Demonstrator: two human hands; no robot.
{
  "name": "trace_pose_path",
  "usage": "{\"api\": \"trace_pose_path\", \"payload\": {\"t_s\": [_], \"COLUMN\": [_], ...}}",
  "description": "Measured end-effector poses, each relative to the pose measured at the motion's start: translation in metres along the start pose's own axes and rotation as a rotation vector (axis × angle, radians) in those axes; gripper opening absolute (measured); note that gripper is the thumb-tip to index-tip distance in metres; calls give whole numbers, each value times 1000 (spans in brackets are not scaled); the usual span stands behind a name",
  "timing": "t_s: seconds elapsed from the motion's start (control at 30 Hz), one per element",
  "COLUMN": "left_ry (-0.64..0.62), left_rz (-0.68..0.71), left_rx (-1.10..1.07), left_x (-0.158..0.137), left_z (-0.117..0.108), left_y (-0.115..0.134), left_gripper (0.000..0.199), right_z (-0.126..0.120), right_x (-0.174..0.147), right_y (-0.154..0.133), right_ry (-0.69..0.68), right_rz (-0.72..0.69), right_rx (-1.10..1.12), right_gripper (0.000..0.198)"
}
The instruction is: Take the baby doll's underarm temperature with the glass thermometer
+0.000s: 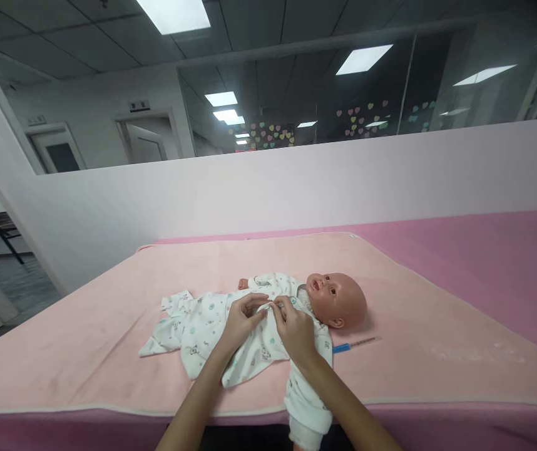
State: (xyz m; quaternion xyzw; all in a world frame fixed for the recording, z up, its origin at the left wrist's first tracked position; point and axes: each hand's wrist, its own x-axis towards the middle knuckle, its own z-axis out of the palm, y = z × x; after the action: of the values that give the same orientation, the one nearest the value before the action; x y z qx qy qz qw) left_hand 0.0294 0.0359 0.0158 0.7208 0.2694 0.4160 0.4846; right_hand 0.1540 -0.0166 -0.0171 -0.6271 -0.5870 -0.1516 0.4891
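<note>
The doll (341,300) lies on a pink blanket (109,313), its patterned trousers (205,316) leftmost. Over the doll's chest, the left hand (266,305) and then the right hand (274,305) pinch the shirt (261,351) narrowly, all 2 close together. Just beyond the doll's near shoulder lies 1 syringe (350,346).

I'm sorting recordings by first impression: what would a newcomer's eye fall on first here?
Probably the doll, lying on the peach blanket with its bald head right of centre. Next, the left grip and right grip, close together on its patterned white clothes near the middle. A thin blue-ended stick lies on the blanket, just below the head in view.
</note>
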Motion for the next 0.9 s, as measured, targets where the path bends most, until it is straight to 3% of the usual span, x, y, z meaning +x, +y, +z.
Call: {"api": "trace_pose_path", "payload": {"t_s": [0.47,0.9], "left_ry": [-55,-230], "left_rz": [39,-68], "left_rx": [-75,-118], "left_x": [4,9], "left_z": [-1,-2], "left_y": [-4,4], "left_gripper": [29,24], "right_z": [-3,-1], "right_x": [-1,-3], "right_y": [0,3], "right_ry": [-53,-48], "right_rz": [24,46], "right_rx": [-7,-5], "right_gripper": [28,32]}}
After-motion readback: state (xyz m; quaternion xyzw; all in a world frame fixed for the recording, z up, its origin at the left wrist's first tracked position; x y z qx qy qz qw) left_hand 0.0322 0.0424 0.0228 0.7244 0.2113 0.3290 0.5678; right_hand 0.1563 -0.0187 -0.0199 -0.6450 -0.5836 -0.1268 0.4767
